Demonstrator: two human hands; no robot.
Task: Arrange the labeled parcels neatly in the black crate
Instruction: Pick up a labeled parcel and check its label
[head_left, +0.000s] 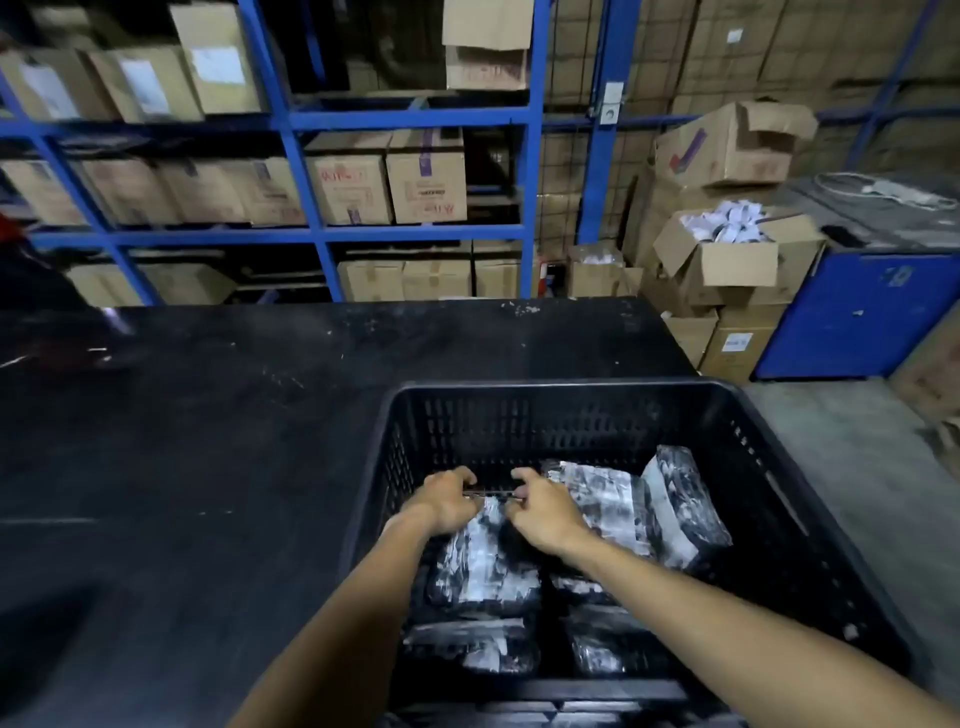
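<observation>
Dim stockroom: blue steel racking (291, 119) loaded with brown cardboard cartons (387, 179) behind a scuffed black worktop (208, 415). The black slotted plastic crate (519, 410) sits at the worktop's right end, close to me.

Parcels: dark glossy poly bags with white printed labels, all inside the crate. One lies under my hands at the left (483, 561), one sits centre-right (608, 499), and another leans tilted against it on the right (680, 499). Two more lie along the near wall (467, 644) (608, 649).

Left hand (447, 501) and right hand (540, 512) both reach down into the crate, forearms converging, knuckles up. Both are clenched on the far edge of the left parcel, pinching it from either end. The fingertips curl out of sight under the edge.

Handling judgement: the bags look soft and light, with slick film that may slide in a loose pinch. Contents probably shift, so a parcel will sag if lifted by one corner. Best held at two opposite edges, as now, or flat under the label.

Rows are only partly squared; the tilted right-hand parcel needs laying flat.
</observation>
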